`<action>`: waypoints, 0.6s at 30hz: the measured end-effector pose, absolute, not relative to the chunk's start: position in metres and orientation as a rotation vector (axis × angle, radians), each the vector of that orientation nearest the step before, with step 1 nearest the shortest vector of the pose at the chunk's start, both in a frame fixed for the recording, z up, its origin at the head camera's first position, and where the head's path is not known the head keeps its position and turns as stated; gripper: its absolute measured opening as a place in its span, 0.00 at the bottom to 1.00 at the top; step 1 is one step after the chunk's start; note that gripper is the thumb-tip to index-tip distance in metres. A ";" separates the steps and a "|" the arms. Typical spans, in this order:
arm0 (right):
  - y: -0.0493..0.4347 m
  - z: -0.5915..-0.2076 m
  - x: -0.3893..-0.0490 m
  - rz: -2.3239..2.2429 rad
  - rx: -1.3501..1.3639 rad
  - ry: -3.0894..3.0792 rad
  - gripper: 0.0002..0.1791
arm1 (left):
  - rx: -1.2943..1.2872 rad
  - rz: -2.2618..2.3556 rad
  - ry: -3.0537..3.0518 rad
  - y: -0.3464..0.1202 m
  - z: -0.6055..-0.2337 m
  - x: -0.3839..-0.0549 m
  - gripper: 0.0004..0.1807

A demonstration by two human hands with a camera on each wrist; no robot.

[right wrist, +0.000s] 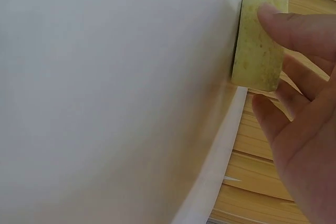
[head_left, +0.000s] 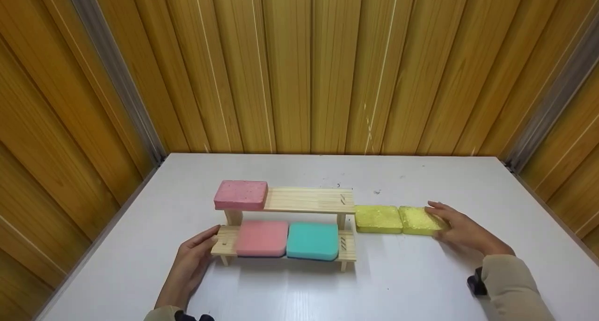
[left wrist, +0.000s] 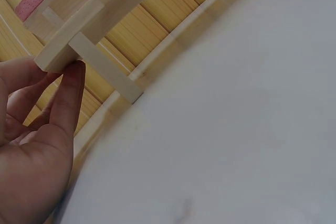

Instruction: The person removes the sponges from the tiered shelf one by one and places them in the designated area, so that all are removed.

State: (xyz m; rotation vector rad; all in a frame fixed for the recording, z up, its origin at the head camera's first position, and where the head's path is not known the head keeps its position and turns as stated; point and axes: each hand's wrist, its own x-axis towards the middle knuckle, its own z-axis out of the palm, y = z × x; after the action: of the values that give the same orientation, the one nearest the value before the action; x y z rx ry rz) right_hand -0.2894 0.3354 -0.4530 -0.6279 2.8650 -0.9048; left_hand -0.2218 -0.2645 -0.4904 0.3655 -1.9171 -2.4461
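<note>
My left hand (head_left: 193, 258) pinches the left end of the lower board of a two-step wooden rack (head_left: 309, 200), thumb and fingers on opposite sides of the board. On the upper step, at the left, sits a pink porous sponge (head_left: 241, 193). The lower step carries a smooth pink sponge (head_left: 262, 238) beside a turquoise sponge (head_left: 312, 240). Right of the rack, two yellow sponges lie end to end: a left yellow sponge (head_left: 378, 219) by the rack's end and a right yellow sponge (head_left: 419, 219). My right hand (head_left: 468, 232) holds the latter, its thumb (right wrist: 278, 22) on the near side.
The rack stands on a white table (head_left: 407, 283). Behind it rises a wood-patterned panel wall (head_left: 290, 68), with similar panels at both sides. Small dark specks (head_left: 377, 192) dot the tabletop behind the rack.
</note>
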 end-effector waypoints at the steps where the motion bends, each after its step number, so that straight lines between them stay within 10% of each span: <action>1: 0.336 -0.453 -0.290 -0.899 -0.639 2.871 0.35 | 0.364 -2.446 -1.915 -0.264 -0.491 -0.222 0.27; 18: 0.333 -0.447 -0.286 -0.933 -0.519 2.891 0.37 | 0.369 -2.440 -1.920 -0.265 -0.491 -0.221 0.26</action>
State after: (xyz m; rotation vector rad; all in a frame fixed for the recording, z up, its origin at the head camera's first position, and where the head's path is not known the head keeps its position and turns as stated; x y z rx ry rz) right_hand -0.2857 0.3329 -0.4467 -0.5187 2.8912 -0.9328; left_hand -0.2211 -0.2650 -0.4910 0.3686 -1.9200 -2.4400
